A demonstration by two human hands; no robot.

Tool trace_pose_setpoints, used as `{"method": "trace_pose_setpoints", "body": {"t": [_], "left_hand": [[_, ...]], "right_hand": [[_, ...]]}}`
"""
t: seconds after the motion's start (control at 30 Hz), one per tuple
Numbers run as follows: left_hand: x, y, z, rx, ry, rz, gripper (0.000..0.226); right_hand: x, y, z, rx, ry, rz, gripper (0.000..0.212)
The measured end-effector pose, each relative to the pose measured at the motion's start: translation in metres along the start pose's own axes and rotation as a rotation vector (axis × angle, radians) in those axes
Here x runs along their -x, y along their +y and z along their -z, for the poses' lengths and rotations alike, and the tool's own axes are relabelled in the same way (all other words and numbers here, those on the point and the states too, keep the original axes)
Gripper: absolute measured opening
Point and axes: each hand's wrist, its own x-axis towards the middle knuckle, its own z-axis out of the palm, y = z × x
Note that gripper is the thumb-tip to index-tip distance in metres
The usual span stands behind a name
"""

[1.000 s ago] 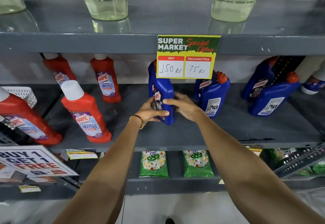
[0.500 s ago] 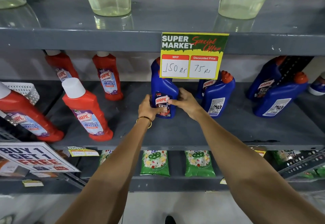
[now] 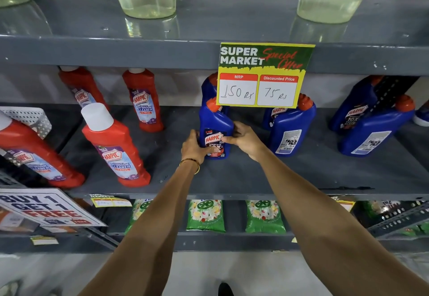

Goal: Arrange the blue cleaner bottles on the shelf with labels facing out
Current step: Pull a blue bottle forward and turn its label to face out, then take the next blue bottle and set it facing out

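Two hands: both clasp one bottle.
Left hand (image 3: pixel 193 146): wrapped around the bottle's left side.
Blue plastic cleaner bottle (image 3: pixel 216 123): upright on the grey metal shelf (image 3: pixel 255 175), Harpic label facing out.
Right hand (image 3: pixel 243 139): gripping its right side.

You're in a supermarket aisle: grey metal shelf (image 3: pixel 301 175), price card (image 3: pixel 264 75), "Buy 1 Get 1 Free" sign (image 3: pixel 44 207).

Red cleaner bottles (image 3: pixel 116 154) stand left of a price sign (image 3: pixel 264 75).
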Motion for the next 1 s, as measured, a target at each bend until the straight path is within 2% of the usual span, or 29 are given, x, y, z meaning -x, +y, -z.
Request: {"method": "trace_pose_setpoints", "body": {"t": [0.17,0.3,0.57,0.7,0.8,0.9,1.0], "left_hand": [[0.004,-0.002,-0.001,-0.027,-0.024,0.015,0.059],[0.010,-0.008,-0.004,-0.047,-0.021,0.051,0.052],[0.043,-0.014,-0.023,-0.053,-0.066,0.041,0.053],[0.060,-0.014,-0.040,-0.105,-0.152,0.004,0.055],[0.061,-0.003,-0.053,-0.125,-0.188,-0.030,0.058],[0.059,0.017,-0.072,-0.164,-0.224,-0.067,0.067],[0.052,0.036,-0.090,-0.157,-0.238,-0.057,0.073]], "right_hand": [[0.004,0.001,0.000,-0.038,0.054,-0.014,0.056],[0.009,0.006,0.006,-0.001,0.190,-0.080,0.070],[0.057,0.028,0.023,0.046,0.409,-0.144,0.066],[0.081,0.038,0.040,0.120,0.535,-0.188,0.058],[0.088,0.043,0.059,0.174,0.586,-0.190,0.049],[0.090,0.046,0.084,0.116,0.618,-0.187,0.052],[0.084,0.046,0.106,0.055,0.571,-0.189,0.059]]}}
